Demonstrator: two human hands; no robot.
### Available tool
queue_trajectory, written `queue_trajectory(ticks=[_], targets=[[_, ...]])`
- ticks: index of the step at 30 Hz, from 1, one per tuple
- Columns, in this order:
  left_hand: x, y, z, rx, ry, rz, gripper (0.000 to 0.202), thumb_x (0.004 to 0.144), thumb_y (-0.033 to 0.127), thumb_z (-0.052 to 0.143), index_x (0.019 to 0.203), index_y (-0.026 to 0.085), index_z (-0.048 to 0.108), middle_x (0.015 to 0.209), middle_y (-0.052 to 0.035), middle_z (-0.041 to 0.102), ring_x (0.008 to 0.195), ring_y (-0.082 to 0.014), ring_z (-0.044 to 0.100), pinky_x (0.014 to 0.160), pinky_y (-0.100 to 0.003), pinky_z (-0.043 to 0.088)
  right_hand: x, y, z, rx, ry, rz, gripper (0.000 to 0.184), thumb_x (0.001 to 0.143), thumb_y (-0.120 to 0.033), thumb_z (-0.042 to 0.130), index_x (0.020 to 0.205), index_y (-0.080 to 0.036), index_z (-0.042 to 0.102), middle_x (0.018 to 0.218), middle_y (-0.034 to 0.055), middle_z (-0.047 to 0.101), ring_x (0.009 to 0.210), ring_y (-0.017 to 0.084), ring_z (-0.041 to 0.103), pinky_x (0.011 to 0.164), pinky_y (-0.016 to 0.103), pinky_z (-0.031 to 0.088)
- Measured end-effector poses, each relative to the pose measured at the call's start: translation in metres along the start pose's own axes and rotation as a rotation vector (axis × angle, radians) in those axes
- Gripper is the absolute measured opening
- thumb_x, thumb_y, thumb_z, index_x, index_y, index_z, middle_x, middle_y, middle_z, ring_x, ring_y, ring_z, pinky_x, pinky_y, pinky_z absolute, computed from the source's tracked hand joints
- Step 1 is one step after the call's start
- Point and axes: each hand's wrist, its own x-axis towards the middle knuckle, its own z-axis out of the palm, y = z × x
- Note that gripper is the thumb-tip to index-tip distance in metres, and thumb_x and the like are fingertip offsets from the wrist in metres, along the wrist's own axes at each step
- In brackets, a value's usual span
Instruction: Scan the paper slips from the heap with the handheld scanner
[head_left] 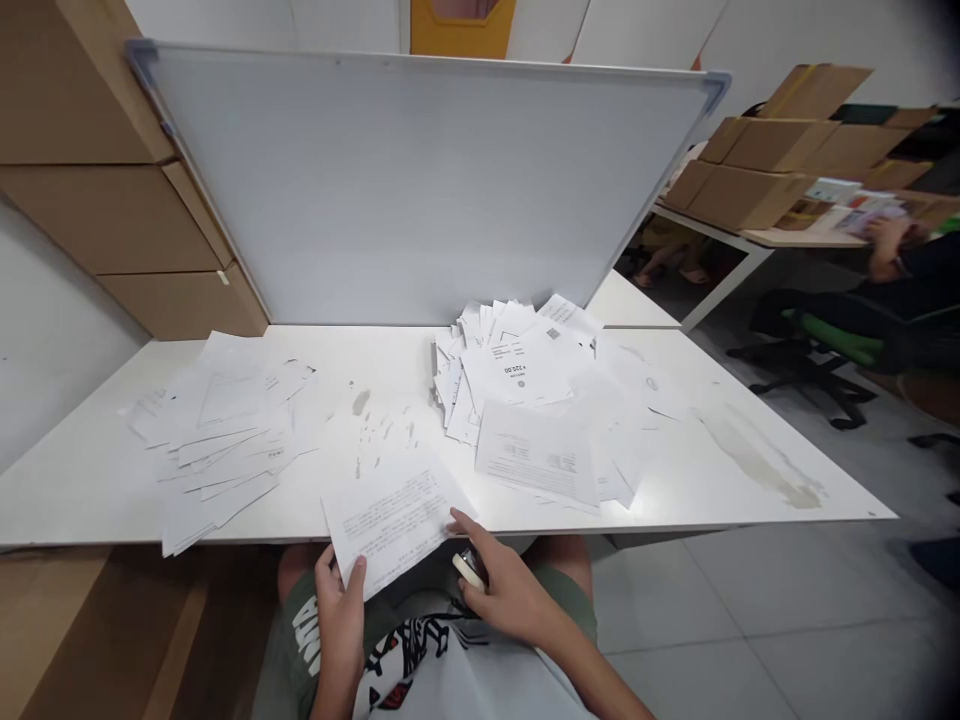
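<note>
My left hand (343, 595) pinches the lower left corner of a printed white sheet (397, 515), thumb on top. The sheet lies tilted over the table's front edge, its far part on the tabletop. In my right hand (499, 580) is a small cream-and-dark stapler (469, 572), partly covered by the fingers. The right index finger reaches out to the sheet's right corner. Just beyond, to the right, another printed sheet (536, 455) lies against a heap of papers (517, 365). A loose, overlapping stack of papers (225, 430) spreads over the table's left side.
A whiteboard (435, 190) stands along the back of the white table (375, 400). Cardboard boxes (172, 300) are piled at the left. Farther right are more boxes (765, 150) on another table, a person's hand (889, 240) and an office chair (832, 340).
</note>
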Motion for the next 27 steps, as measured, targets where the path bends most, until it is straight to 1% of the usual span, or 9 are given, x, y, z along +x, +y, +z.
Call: queue_trajectory(ticks=[3, 5, 7, 12, 15, 18, 22, 24, 27], targets=[[-0.006, 0.001, 0.001, -0.075, -0.047, -0.042, 0.074, 0.065, 0.047, 0.075, 0.126, 0.024, 0.041, 0.124, -0.0121, 0.057, 0.116, -0.0269, 0.055, 0.094, -0.038, 0.048, -0.006, 0.01, 0.011, 0.574, -0.107, 0.022, 0.068, 0.073, -0.02, 0.059, 0.135, -0.026, 0.032, 0.111, 0.0055, 0.06, 0.064, 0.012, 0.055, 0.061, 0.027, 0.044], [-0.01, 0.0, 0.002, -0.147, -0.051, -0.106, 0.07, 0.068, 0.044, 0.073, 0.128, 0.026, 0.042, 0.128, -0.0104, 0.056, 0.118, -0.0268, 0.054, 0.092, -0.036, 0.05, -0.008, 0.02, 0.024, 0.917, -0.192, 0.069, 0.055, 0.074, -0.03, 0.061, 0.124, -0.024, 0.039, 0.103, 0.0051, 0.06, 0.053, 0.009, 0.05, 0.051, 0.024, 0.039], [-0.013, -0.002, 0.002, -0.215, -0.058, -0.164, 0.064, 0.07, 0.042, 0.071, 0.127, 0.026, 0.046, 0.129, -0.0101, 0.055, 0.118, -0.0279, 0.054, 0.089, -0.035, 0.053, -0.011, 0.032, 0.036, 1.089, -0.212, 0.165, 0.047, 0.07, -0.034, 0.063, 0.112, -0.022, 0.044, 0.1, 0.0046, 0.06, 0.049, 0.008, 0.05, 0.045, 0.023, 0.034], [-0.016, -0.008, 0.005, -0.2, -0.135, -0.201, 0.062, 0.069, 0.038, 0.072, 0.126, 0.022, 0.052, 0.131, -0.0109, 0.054, 0.117, -0.0298, 0.054, 0.085, -0.033, 0.054, -0.019, 0.045, 0.039, 1.006, -0.197, 0.382, 0.049, 0.056, -0.013, 0.066, 0.1, -0.022, 0.049, 0.084, -0.0049, 0.054, 0.063, 0.009, 0.055, 0.053, 0.019, 0.037], [-0.016, -0.006, 0.008, -0.158, -0.148, -0.189, 0.062, 0.07, 0.039, 0.072, 0.126, 0.023, 0.053, 0.134, -0.0101, 0.053, 0.12, -0.03, 0.052, 0.083, -0.032, 0.055, -0.018, 0.039, 0.033, 1.055, -0.218, 0.381, 0.053, 0.056, -0.013, 0.072, 0.103, -0.023, 0.047, 0.09, -0.0034, 0.057, 0.075, 0.014, 0.062, 0.066, 0.024, 0.044], [-0.016, -0.003, 0.011, -0.124, -0.129, -0.204, 0.063, 0.068, 0.041, 0.073, 0.124, 0.021, 0.055, 0.127, -0.0106, 0.058, 0.115, -0.0299, 0.055, 0.075, -0.03, 0.056, -0.009, 0.036, 0.034, 1.194, -0.149, 0.331, 0.063, 0.055, -0.02, 0.08, 0.108, -0.023, 0.046, 0.097, -0.0002, 0.059, 0.087, 0.018, 0.066, 0.08, 0.031, 0.046], [-0.016, -0.002, 0.016, -0.119, -0.141, -0.22, 0.07, 0.058, 0.044, 0.078, 0.119, 0.017, 0.058, 0.112, -0.0105, 0.065, 0.096, -0.0267, 0.062, 0.065, -0.028, 0.055, 0.01, 0.04, 0.049, 1.256, -0.159, 0.282, 0.071, 0.056, -0.031, 0.082, 0.115, -0.019, 0.047, 0.104, 0.0067, 0.062, 0.078, 0.019, 0.066, 0.068, 0.03, 0.049], [-0.017, -0.003, 0.019, -0.122, -0.142, -0.229, 0.072, 0.053, 0.045, 0.081, 0.115, 0.015, 0.059, 0.107, -0.0103, 0.066, 0.087, -0.0247, 0.063, 0.063, -0.028, 0.054, 0.016, 0.044, 0.056, 1.244, -0.149, 0.284, 0.069, 0.057, -0.037, 0.082, 0.113, -0.017, 0.049, 0.098, 0.0079, 0.064, 0.072, 0.019, 0.066, 0.061, 0.028, 0.048], [-0.017, -0.004, 0.022, -0.12, -0.145, -0.242, 0.07, 0.05, 0.046, 0.082, 0.109, 0.014, 0.062, 0.097, -0.009, 0.068, 0.077, -0.0221, 0.063, 0.062, -0.029, 0.053, 0.02, 0.047, 0.062, 1.239, -0.17, 0.324, 0.061, 0.06, -0.042, 0.081, 0.106, -0.013, 0.054, 0.084, 0.0073, 0.066, 0.071, 0.018, 0.065, 0.062, 0.026, 0.048]])
